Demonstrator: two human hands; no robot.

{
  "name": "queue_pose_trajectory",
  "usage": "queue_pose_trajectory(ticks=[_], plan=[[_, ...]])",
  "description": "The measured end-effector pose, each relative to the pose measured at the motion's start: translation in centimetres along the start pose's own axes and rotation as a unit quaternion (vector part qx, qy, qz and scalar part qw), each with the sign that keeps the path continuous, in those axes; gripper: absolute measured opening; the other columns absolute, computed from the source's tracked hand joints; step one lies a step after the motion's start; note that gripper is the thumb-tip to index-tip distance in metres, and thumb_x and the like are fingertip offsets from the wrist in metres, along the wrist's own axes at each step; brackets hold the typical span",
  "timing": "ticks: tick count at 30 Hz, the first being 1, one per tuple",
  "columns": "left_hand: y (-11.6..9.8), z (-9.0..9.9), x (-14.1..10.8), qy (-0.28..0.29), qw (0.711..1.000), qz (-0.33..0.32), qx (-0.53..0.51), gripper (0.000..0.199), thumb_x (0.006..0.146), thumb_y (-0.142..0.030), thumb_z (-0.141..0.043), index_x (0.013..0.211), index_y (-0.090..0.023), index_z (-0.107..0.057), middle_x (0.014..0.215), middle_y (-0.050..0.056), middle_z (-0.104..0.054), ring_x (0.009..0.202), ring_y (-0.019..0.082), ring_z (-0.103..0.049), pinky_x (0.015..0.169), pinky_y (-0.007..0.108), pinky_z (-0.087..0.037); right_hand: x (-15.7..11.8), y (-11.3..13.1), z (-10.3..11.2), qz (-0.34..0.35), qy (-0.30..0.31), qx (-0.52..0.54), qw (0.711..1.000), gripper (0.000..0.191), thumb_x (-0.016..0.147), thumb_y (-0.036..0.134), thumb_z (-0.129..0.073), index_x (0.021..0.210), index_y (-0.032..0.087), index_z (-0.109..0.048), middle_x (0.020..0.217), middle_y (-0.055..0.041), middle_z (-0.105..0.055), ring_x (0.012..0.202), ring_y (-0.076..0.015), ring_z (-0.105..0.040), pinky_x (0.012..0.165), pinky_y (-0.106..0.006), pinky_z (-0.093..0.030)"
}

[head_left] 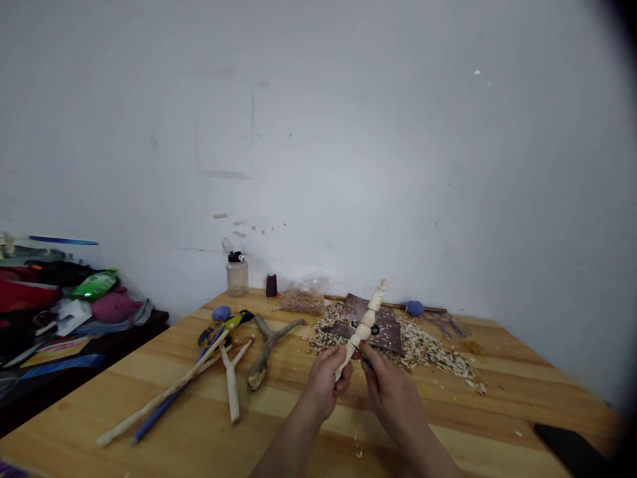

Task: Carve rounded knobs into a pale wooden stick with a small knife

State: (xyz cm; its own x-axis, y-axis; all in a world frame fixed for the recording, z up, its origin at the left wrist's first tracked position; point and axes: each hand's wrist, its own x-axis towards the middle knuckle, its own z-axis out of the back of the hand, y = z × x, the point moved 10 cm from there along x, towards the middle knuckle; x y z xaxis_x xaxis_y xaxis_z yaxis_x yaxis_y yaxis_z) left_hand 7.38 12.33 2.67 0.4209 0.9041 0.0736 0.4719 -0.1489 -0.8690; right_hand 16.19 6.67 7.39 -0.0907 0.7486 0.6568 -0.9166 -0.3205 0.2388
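Left hand [324, 385] has the carved wooden spindle [365, 325] by its lower end, fingers curled round the shaft. Spindle tilts up and away to the right, held over the near edge of the shavings, above the desk [318, 431]. Right hand [393, 398] sits just beside it, fingers pressed together in a pinch on a small dark item [366, 359], touching the spindle's lower part. Item mostly hidden, can't tell what it is.

Under and behind the spindle: pile of pale wood shavings [423, 352] on a dark brown sheet [385, 332], small blue ball [415, 308] at the far edge.

Left on the desk: forked branch [266, 352], peeled forked stick [231, 378], long peeled stick [164, 392] lying over a blue rod [164, 409], yellow-and-black tool [233, 322]. Far edge: plastic bottle [237, 274], dark red spool [271, 285], clear bag of shavings [302, 300]. Black phone [572, 450] near right corner. Further left, off the desk, a bed [60, 332] piled with clothes and a pink plush [114, 307].
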Motion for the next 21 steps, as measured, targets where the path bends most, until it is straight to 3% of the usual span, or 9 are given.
queue_pose_trajectory(ticks=[21], plan=[[0.18,-0.22,-0.24,-0.001,1.000,0.017,0.006,0.034,0.066,-0.045,-0.065,0.074,-0.012,-0.056,0.045,-0.008,-0.037,0.033,0.001,-0.022,0.037,0.019,-0.007,-0.04,0.07,-0.46,0.000,0.024,-0.019,1.000,0.037,0.091,0.024,-0.033,0.124,0.024,-0.047,0.091,-0.0062,-0.066,0.074,-0.0166,-0.063,0.062,-0.025,-0.043]])
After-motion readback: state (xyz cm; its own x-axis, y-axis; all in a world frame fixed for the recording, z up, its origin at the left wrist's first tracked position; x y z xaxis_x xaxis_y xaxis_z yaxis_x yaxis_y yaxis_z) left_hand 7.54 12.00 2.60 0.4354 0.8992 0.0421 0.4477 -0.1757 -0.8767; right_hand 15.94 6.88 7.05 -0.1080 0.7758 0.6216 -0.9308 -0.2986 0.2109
